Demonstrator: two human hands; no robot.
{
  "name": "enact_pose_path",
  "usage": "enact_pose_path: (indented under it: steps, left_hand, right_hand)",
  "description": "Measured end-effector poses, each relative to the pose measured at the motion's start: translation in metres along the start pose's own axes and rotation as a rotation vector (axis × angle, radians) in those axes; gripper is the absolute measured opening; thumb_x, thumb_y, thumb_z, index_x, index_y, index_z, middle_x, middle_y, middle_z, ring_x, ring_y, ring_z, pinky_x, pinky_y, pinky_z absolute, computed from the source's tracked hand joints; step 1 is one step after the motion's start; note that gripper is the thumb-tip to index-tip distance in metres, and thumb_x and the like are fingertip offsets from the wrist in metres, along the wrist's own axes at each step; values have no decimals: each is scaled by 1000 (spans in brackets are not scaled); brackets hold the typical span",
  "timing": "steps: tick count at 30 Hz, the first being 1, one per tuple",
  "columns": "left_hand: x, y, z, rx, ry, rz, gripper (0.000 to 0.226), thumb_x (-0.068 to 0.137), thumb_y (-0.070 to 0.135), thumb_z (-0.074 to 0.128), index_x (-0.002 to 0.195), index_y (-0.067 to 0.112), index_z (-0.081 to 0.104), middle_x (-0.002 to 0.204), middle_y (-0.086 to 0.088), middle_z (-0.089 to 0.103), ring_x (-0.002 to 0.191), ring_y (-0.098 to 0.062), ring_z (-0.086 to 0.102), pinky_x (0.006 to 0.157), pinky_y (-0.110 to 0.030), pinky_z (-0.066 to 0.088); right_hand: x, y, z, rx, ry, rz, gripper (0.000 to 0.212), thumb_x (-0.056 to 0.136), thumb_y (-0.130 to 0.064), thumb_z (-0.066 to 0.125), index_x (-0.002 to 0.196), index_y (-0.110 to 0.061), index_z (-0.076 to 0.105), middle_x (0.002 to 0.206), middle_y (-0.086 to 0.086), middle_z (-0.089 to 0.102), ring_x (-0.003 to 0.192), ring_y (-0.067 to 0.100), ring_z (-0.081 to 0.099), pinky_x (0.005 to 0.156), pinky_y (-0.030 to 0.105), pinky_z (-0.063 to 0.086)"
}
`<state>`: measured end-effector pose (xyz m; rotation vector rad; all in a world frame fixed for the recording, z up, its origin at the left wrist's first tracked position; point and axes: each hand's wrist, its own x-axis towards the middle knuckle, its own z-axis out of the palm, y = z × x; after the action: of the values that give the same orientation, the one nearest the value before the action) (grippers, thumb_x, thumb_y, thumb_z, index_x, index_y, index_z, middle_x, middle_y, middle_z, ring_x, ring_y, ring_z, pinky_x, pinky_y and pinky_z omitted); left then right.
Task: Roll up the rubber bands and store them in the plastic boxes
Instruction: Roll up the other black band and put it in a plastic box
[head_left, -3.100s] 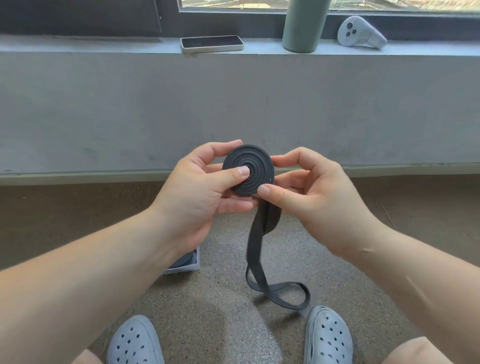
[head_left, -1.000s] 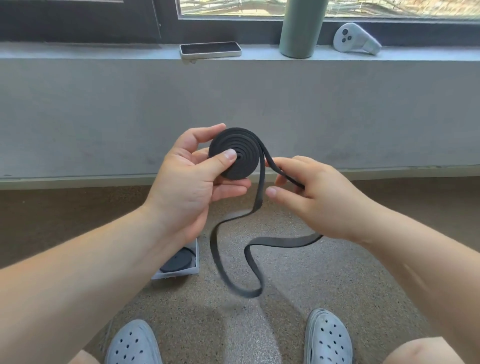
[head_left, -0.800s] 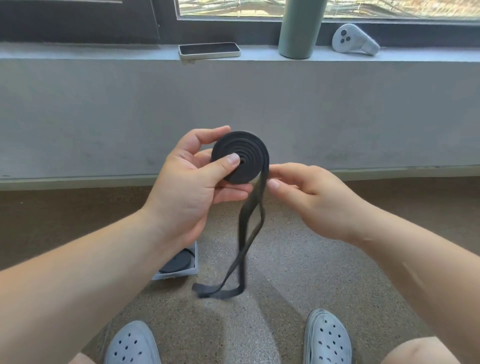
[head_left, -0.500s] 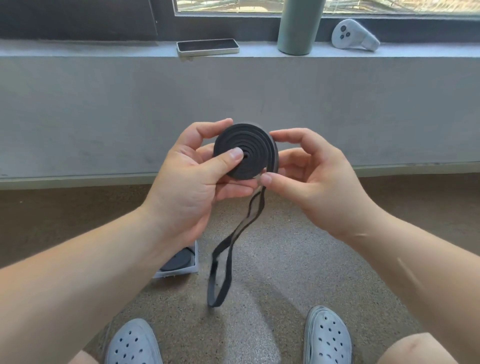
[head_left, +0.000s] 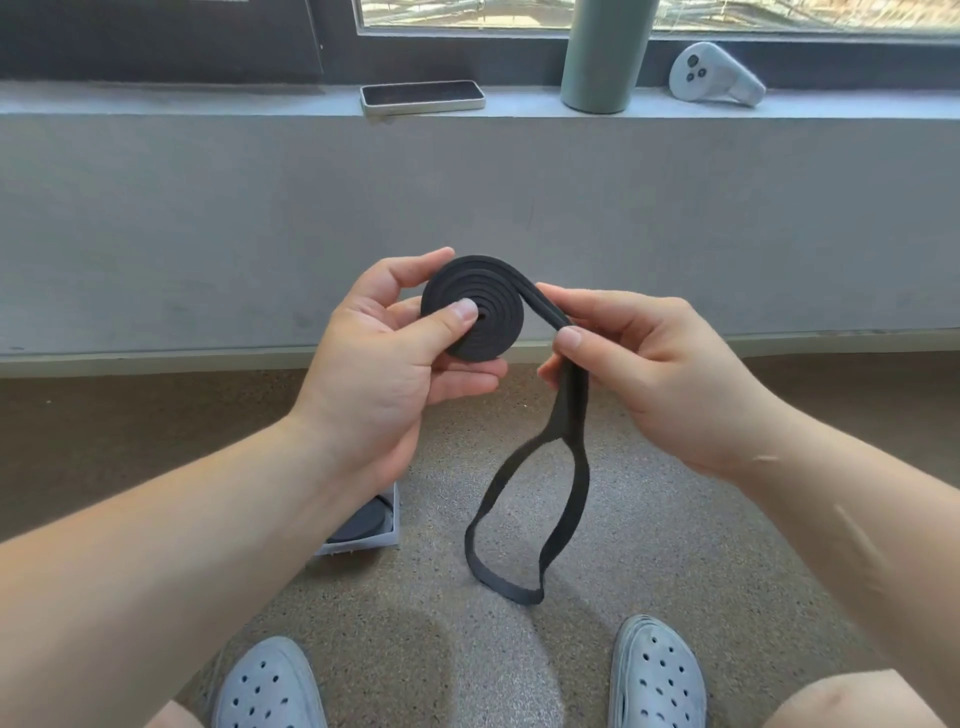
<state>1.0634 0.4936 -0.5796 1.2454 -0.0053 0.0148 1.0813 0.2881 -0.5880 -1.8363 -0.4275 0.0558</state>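
Note:
A black rubber band (head_left: 498, 306) is wound into a flat coil held at chest height. My left hand (head_left: 395, 358) grips the coil, thumb pressed on its centre and fingers behind it. My right hand (head_left: 649, 364) pinches the loose doubled strip just right of the coil. The free end hangs down as an open loop (head_left: 524, 525) above the floor. A clear plastic box (head_left: 387, 527) lies on the floor under my left forearm, with another rolled black band inside; most of the box is hidden.
Two grey perforated clogs (head_left: 660, 675) are at the bottom edge on a speckled floor. A grey wall rises ahead. Its ledge holds a phone (head_left: 423, 97), a green bottle (head_left: 602, 52) and a white controller (head_left: 714, 75).
The coil has grown by roughly a turn. My right hand moved from the coil's edge out to the right, pinching the strip. The hanging end, narrow before, has opened into a wide loop.

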Motion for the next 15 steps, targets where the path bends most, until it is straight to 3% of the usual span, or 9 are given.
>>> enact_pose_path:
  steps: [4, 9, 13, 15]
  left_hand:
    - [-1, 0, 0, -39, 30, -35, 30, 95, 3, 61, 119, 21, 60, 86, -7, 75, 63, -33, 72, 56, -33, 62]
    - [-5, -2, 3, -94, 25, -64, 28, 95, 3, 60, 117, 21, 58, 86, -9, 75, 65, -31, 72, 55, -31, 60]
    - [-10, -4, 8, -168, -22, -127, 27, 95, 5, 59, 115, 22, 54, 93, -14, 75, 68, -31, 72, 60, -33, 62]
    - [-12, -4, 9, -157, -43, -138, 25, 95, 7, 60, 112, 23, 54, 92, -14, 73, 63, -28, 70, 54, -31, 60]
  right_hand:
    - [-2, 1, 10, -45, 38, 12, 38, 99, -12, 61, 137, -17, 62, 96, -23, 71, 99, 0, 67, 107, 42, 49]
    - [-10, 6, 30, -20, 158, -36, 41, 94, -15, 68, 135, -18, 64, 103, 8, 77, 98, 30, 72, 95, 49, 55]
    - [-16, 6, 40, 74, 279, -47, 40, 91, -13, 72, 130, -17, 66, 100, -8, 79, 100, 9, 73, 91, 25, 56]
    - [-18, 5, 42, 127, 311, -42, 41, 91, -12, 72, 131, -11, 66, 101, -8, 78, 100, 9, 73, 94, 29, 56]
